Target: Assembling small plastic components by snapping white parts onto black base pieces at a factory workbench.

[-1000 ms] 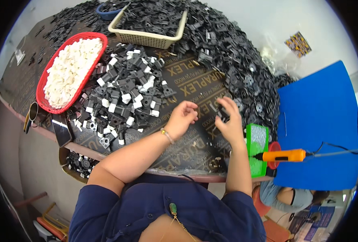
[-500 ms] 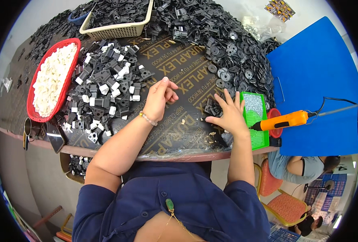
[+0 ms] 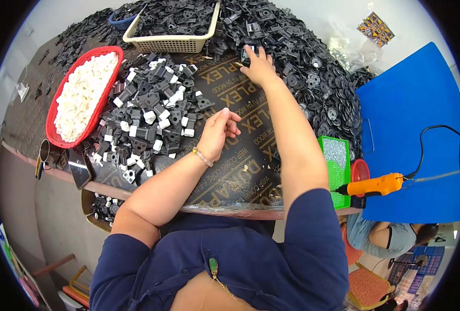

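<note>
Evidently, a broad dark table [image 3: 230, 155] with printed lettering carries everything. Across its far and right side, a sloping heap of loose black plastic parts [image 3: 297, 57]; the right arm stretches to its inner edge. Left of centre, a lower spread of black plastic brackets with white blocks [image 3: 162, 111]. Next down in size: a red oval plastic basket [image 3: 110, 93] of white pieces, a cream perforated plastic basket [image 3: 170, 45] of black ones, then a green rectangular plastic tray [image 3: 336, 171], close beside the right arm. Elbow best kept clear of that tray. Right hand [image 3: 260, 70] at the heap: fingers spread, thumb apart, closed on nothing visible; contact hard to tell. Left hand [image 3: 217, 135] over the table's middle: fingers loosely curled, nothing seen in them. For a clean pick, work the heap's thin edge; digging into the slope could start a slide. Pinch a single part between thumb and forefinger, lift straight up, since such shapes look apt to snag.
</note>
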Demonstrator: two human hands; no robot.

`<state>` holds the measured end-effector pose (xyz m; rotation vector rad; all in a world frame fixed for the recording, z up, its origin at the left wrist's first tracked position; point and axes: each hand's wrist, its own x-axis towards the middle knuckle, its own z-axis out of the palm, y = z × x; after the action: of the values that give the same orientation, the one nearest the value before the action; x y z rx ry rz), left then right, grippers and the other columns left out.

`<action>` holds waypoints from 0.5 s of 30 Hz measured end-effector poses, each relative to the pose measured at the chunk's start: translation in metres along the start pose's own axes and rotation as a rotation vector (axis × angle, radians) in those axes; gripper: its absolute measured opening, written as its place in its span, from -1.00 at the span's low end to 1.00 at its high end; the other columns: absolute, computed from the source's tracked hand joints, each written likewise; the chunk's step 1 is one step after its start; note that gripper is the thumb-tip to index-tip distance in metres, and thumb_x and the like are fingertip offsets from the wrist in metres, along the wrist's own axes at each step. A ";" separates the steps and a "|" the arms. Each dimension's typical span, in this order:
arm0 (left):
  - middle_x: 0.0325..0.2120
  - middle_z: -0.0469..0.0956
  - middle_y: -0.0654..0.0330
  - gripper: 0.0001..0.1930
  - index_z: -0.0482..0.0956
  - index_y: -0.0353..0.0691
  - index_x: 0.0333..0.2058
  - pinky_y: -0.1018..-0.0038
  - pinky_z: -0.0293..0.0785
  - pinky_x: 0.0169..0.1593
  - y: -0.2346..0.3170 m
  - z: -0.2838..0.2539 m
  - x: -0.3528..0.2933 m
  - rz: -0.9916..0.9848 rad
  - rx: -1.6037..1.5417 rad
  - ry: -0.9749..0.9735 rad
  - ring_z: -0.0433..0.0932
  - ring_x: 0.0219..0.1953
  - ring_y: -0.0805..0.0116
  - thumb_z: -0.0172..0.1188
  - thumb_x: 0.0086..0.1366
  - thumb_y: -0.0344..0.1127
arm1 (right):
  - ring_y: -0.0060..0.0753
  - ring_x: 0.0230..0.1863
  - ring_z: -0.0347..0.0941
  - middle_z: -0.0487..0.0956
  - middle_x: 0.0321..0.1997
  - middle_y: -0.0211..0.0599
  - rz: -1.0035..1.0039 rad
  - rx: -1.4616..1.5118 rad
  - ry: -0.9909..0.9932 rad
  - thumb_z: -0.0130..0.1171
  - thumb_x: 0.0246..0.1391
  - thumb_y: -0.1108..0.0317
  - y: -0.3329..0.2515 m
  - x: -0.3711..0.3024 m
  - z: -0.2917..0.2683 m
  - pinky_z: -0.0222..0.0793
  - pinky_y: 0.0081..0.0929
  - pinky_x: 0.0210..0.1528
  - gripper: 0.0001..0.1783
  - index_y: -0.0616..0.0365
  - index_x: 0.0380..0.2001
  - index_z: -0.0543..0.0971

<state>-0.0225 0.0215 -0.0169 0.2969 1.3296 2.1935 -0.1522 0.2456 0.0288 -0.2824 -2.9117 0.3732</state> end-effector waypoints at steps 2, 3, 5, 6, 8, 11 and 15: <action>-0.54 0.43 0.30 -0.54 0.52 -0.30 -0.21 0.55 0.41 -0.26 0.002 0.004 0.002 -0.020 -0.003 0.005 0.52 -0.40 0.43 -0.18 0.57 -0.01 | 0.47 0.39 0.13 -0.05 0.56 0.07 0.106 -0.071 -0.015 0.29 0.12 0.07 0.007 0.009 0.010 0.05 0.28 0.40 -0.13 -0.41 0.45 0.12; -0.53 0.44 0.30 -0.55 0.52 -0.30 -0.20 0.54 0.42 -0.25 0.003 0.002 0.002 -0.025 -0.013 0.015 0.52 -0.39 0.43 -0.17 0.57 -0.02 | 0.48 0.38 0.14 -0.05 0.55 0.06 0.133 -0.059 -0.039 0.29 0.13 0.08 0.000 0.009 0.013 0.05 0.38 0.37 -0.13 -0.49 0.44 0.11; -0.53 0.44 0.30 -0.56 0.52 -0.30 -0.20 0.54 0.42 -0.25 0.004 0.001 0.002 -0.022 -0.019 0.023 0.52 -0.39 0.43 -0.17 0.57 -0.03 | 0.42 0.29 0.27 0.16 0.42 0.09 0.143 -0.039 -0.074 0.24 0.18 0.16 -0.004 0.008 0.014 0.23 0.30 0.29 -0.23 -0.44 0.41 0.17; -0.53 0.44 0.30 -0.56 0.53 -0.30 -0.20 0.54 0.42 -0.24 0.004 -0.001 0.001 -0.028 -0.031 0.034 0.52 -0.39 0.43 -0.17 0.57 -0.03 | 0.42 0.29 0.27 0.16 0.42 0.09 0.139 -0.034 -0.073 0.24 0.18 0.16 -0.007 0.001 0.015 0.23 0.30 0.29 -0.23 -0.44 0.41 0.17; -0.49 0.47 0.30 -0.60 0.53 -0.28 -0.18 0.54 0.42 -0.24 0.004 -0.002 -0.001 -0.028 -0.047 0.025 0.52 -0.38 0.43 -0.14 0.56 -0.06 | 0.37 0.17 0.37 0.32 0.26 0.13 -0.046 0.041 -0.111 0.19 0.21 0.28 -0.003 -0.020 0.016 0.37 0.11 0.20 -0.38 -0.25 0.32 0.31; -0.39 0.50 0.30 -0.68 0.54 -0.25 -0.14 0.56 0.42 -0.22 -0.001 0.000 0.001 -0.007 -0.037 0.038 0.53 -0.29 0.46 -0.05 0.53 -0.11 | 0.26 0.14 0.42 0.47 0.14 0.02 -0.162 0.006 -0.153 0.09 0.23 0.35 -0.005 -0.076 0.011 0.39 0.00 0.16 -0.59 -0.10 0.16 0.48; 0.02 0.47 0.21 -0.69 0.52 -0.23 0.03 0.52 0.45 -0.05 -0.009 0.001 0.004 0.166 0.328 0.077 0.49 -0.03 0.43 0.22 0.36 -0.29 | 0.23 0.18 0.42 0.48 0.19 0.04 -0.208 0.001 -0.294 0.05 0.19 0.51 0.000 -0.145 -0.027 0.38 -0.09 0.22 -0.51 0.00 0.20 0.47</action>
<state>-0.0219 0.0280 -0.0247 0.4646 1.7661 2.1303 -0.0069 0.2211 0.0307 0.0849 -3.1859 0.4130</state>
